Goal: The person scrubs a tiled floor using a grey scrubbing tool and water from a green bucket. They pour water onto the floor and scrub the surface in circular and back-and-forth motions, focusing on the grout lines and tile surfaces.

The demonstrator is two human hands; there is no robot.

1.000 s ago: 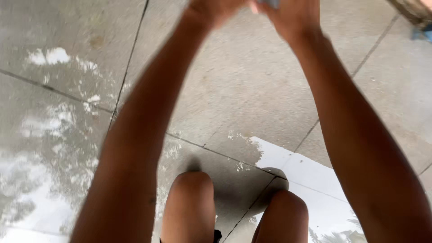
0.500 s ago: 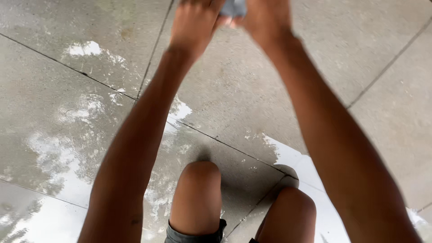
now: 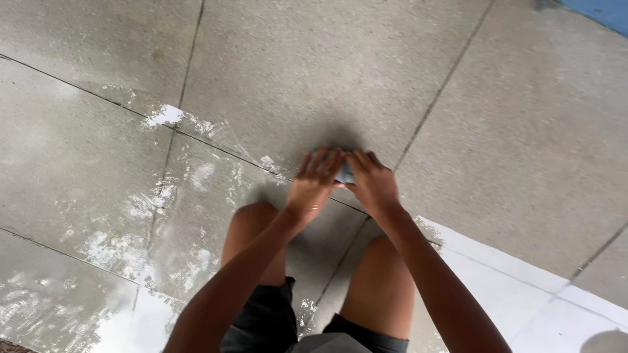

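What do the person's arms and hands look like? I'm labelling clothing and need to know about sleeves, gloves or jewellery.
Both arms are bare to the frame's bottom edge, no sleeves showing. Left hand and right hand wear no gloves. A thin ring seems to sit on a left finger. No watch or bracelet shows.

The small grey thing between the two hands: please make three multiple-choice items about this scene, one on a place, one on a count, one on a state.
1. Where is the small grey thing?
A. on the wet floor beside the left knee
B. between the left hand and the right hand
C. on the blue strip in the upper corner

2. How many bare knees show?
A. none
B. one
C. two

3. What is the state of the floor?
A. wet and shining on the left, dull on the right
B. dry all over
C. covered with a carpet

Answers: 1 B, both hands close round it above the knees; 2 C, the left knee and the right knee show under dark shorts; 3 A, bright reflections lie only on the left tiles.
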